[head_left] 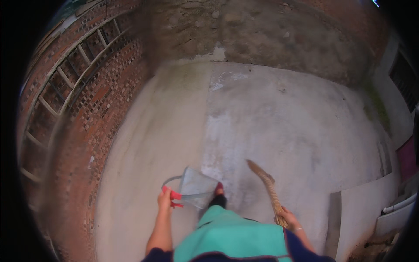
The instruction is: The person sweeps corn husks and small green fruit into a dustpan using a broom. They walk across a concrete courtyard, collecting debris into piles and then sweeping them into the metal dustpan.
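Note:
My left hand (165, 198) is closed round the red-wrapped handle of a grey dustpan (195, 185). The pan hangs beside my left hand, low in front of my body, with grey bars running from the handle to it. On the other side, my right hand (288, 218) grips what looks like a straw hand broom (269, 185), tan and bound in ridges. Its narrow, darker tip points forward and slightly left, above the concrete. My right fingers wrap round its lower part, and the end behind the hand is hidden.
Pale concrete ground (283, 118) spreads ahead, with a seam down it. A brick wall (104, 105) with a ladder (65, 76) along it rises on the left. A rough wall (279, 35) stands at the back. White pipes (399, 204) and a low slab (362, 209) are at right.

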The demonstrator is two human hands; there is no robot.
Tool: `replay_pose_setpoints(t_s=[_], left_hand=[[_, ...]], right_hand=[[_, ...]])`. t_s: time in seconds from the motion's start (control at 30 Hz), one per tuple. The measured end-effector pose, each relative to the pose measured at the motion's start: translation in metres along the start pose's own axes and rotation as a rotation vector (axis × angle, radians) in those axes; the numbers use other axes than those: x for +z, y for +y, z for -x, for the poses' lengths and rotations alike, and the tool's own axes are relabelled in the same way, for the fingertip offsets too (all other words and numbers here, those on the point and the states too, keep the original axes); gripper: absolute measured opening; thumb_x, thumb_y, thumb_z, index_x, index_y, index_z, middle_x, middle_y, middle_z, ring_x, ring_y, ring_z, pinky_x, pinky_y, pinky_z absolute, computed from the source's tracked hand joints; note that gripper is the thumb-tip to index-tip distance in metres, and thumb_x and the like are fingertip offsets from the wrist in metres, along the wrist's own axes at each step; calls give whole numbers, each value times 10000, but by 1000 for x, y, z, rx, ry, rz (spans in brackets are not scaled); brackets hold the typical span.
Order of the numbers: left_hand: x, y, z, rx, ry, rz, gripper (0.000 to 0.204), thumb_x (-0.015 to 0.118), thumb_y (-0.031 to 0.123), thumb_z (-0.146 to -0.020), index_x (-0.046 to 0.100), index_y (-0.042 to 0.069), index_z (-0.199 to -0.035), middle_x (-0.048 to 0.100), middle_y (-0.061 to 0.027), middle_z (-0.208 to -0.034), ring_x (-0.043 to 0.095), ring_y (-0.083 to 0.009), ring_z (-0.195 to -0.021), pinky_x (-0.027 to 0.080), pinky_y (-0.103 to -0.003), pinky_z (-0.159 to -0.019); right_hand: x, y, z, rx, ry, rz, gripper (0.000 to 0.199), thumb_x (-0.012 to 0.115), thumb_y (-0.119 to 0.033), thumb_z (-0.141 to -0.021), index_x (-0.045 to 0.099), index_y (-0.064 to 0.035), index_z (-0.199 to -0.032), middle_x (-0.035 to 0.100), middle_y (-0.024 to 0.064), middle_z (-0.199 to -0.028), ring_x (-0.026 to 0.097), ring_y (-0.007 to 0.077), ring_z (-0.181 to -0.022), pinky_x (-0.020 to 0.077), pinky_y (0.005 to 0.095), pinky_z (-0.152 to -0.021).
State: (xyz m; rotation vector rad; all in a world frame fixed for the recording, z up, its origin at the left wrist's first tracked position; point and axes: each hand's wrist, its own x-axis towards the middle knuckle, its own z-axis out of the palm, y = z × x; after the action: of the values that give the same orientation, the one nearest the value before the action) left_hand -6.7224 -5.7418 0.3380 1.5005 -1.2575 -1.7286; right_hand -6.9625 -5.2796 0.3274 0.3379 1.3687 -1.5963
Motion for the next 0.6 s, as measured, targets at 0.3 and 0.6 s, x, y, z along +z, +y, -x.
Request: replay_pose_setpoints(t_s=[0.3, 0.6], left_hand=[[266, 137, -245, -33, -130, -21, 166, 579, 194, -821, 580, 31, -787, 552, -15, -661, 484, -89, -557, 380, -222, -502], [523, 274, -453, 48, -233, -175, 225, 588, 269, -813, 559, 62, -730, 513, 2, -625, 437, -83, -539, 344, -231, -481]], right_hand=[[75, -243, -202, -35, 173, -23, 749, 535, -17, -757, 129, -83, -1383, 560, 157, -824, 588, 255, -620, 510, 344, -553], [85, -463, -399, -43, 201, -197, 711, 533, -56, -795, 129, -41, -1379, 522, 149, -1050, 584, 236, -780, 509, 338, -669]])
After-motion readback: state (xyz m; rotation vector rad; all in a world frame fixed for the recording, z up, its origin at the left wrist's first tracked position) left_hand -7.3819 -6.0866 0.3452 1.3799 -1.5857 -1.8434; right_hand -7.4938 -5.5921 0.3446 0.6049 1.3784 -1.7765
